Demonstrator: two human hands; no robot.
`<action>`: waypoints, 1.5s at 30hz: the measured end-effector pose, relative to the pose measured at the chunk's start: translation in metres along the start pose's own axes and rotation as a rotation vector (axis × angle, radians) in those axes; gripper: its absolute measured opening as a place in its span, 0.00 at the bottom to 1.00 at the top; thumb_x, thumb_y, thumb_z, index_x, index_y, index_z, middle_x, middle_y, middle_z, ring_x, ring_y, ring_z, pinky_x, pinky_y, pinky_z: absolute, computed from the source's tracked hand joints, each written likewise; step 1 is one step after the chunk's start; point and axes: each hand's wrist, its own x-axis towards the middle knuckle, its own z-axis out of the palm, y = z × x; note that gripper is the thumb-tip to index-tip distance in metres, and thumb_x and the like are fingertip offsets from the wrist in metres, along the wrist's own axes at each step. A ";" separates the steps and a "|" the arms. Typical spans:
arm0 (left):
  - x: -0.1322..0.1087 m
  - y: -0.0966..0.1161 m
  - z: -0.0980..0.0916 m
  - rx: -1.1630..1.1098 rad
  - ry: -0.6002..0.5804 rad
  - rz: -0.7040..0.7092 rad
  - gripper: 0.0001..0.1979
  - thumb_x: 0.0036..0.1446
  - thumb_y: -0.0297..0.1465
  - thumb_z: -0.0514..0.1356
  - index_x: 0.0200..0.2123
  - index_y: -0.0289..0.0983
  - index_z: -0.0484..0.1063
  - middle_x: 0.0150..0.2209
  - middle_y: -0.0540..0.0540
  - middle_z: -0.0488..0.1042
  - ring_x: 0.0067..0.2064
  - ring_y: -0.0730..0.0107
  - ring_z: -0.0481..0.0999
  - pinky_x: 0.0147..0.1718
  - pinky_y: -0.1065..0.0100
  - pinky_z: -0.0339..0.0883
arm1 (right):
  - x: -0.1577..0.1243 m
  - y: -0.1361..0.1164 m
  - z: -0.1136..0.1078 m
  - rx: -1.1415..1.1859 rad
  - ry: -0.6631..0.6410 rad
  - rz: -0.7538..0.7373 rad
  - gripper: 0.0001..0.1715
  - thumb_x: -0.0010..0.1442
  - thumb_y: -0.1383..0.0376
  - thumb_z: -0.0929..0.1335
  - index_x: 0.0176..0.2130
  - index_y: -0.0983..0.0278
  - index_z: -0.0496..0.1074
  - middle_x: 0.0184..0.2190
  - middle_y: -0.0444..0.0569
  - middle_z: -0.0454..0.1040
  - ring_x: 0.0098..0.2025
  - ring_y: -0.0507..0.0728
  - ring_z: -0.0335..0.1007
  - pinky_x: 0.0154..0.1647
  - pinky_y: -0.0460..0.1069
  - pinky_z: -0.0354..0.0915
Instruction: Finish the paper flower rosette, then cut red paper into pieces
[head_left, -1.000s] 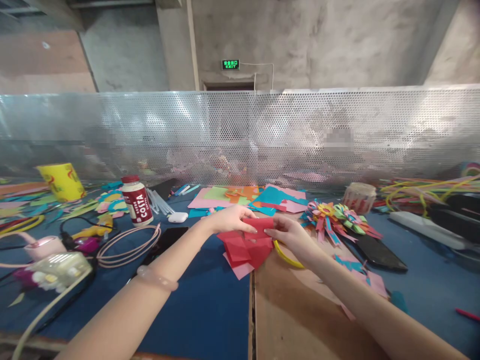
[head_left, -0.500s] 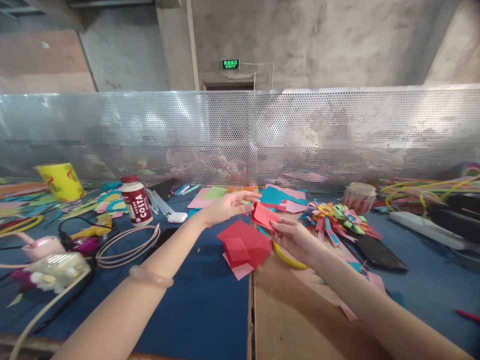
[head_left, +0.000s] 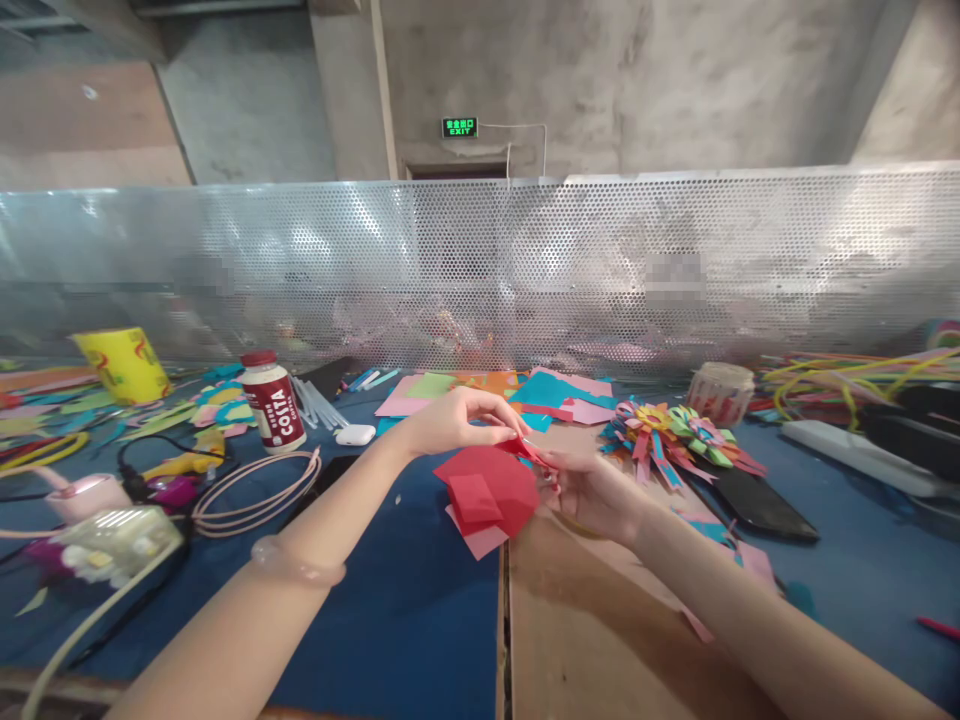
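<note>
Between my hands is a small piece of folded red paper (head_left: 516, 446), turned nearly edge-on and partly hidden by fingers. My left hand (head_left: 469, 418), a pale bangle on its forearm, reaches over from the left and pinches the paper at its upper edge. From the right, my right hand (head_left: 592, 490) closes its fingertips at the paper's lower right end; small reddish and pale details there are too blurred to make out. Below them lies a larger red sheet (head_left: 514, 490) with a smaller red square (head_left: 474, 500) on top and a pink piece (head_left: 480, 540) sticking out underneath.
Coloured paper sheets (head_left: 562, 390) lie behind my hands, with paper flowers (head_left: 664, 430) and a black phone (head_left: 761, 505) to the right. Leftward are a drink bottle (head_left: 274, 405), a white earphone case (head_left: 355, 435), a coiled cable (head_left: 255, 490) and a yellow roll (head_left: 124, 365). A perforated metal screen (head_left: 465, 260) stands behind.
The folded red paper has turned from face-on to nearly edge-on. My left hand has come down and right onto it, fingers closing. My right hand has turned slightly, fingers curling in.
</note>
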 end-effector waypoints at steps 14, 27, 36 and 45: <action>0.001 -0.003 0.004 0.023 0.000 -0.049 0.08 0.53 0.31 0.56 0.34 0.34 0.73 0.34 0.45 0.75 0.36 0.71 0.72 0.35 0.69 0.65 | 0.005 0.005 -0.009 0.005 -0.038 0.005 0.09 0.54 0.72 0.66 0.37 0.67 0.72 0.26 0.43 0.70 0.25 0.45 0.65 0.29 0.40 0.63; 0.005 -0.020 0.009 -0.033 0.115 -0.116 0.08 0.51 0.35 0.60 0.33 0.37 0.74 0.44 0.44 0.73 0.45 0.68 0.71 0.44 0.67 0.64 | 0.008 -0.002 -0.005 -0.187 0.277 -0.521 0.23 0.41 0.69 0.74 0.40 0.64 0.70 0.30 0.44 0.74 0.29 0.49 0.70 0.31 0.44 0.66; 0.008 -0.026 0.018 -0.278 0.146 -0.218 0.11 0.50 0.36 0.61 0.32 0.33 0.74 0.32 0.44 0.75 0.33 0.70 0.75 0.38 0.66 0.68 | 0.010 -0.002 -0.009 -0.380 0.287 -0.593 0.22 0.45 0.66 0.72 0.42 0.61 0.68 0.36 0.46 0.74 0.34 0.52 0.72 0.34 0.46 0.67; 0.013 -0.027 0.027 -0.452 0.284 -0.186 0.20 0.49 0.32 0.62 0.46 0.38 0.64 0.36 0.44 0.72 0.33 0.68 0.75 0.31 0.63 0.72 | 0.005 -0.004 -0.007 -0.505 0.338 -0.624 0.23 0.46 0.66 0.69 0.44 0.61 0.68 0.32 0.45 0.75 0.32 0.52 0.72 0.32 0.46 0.67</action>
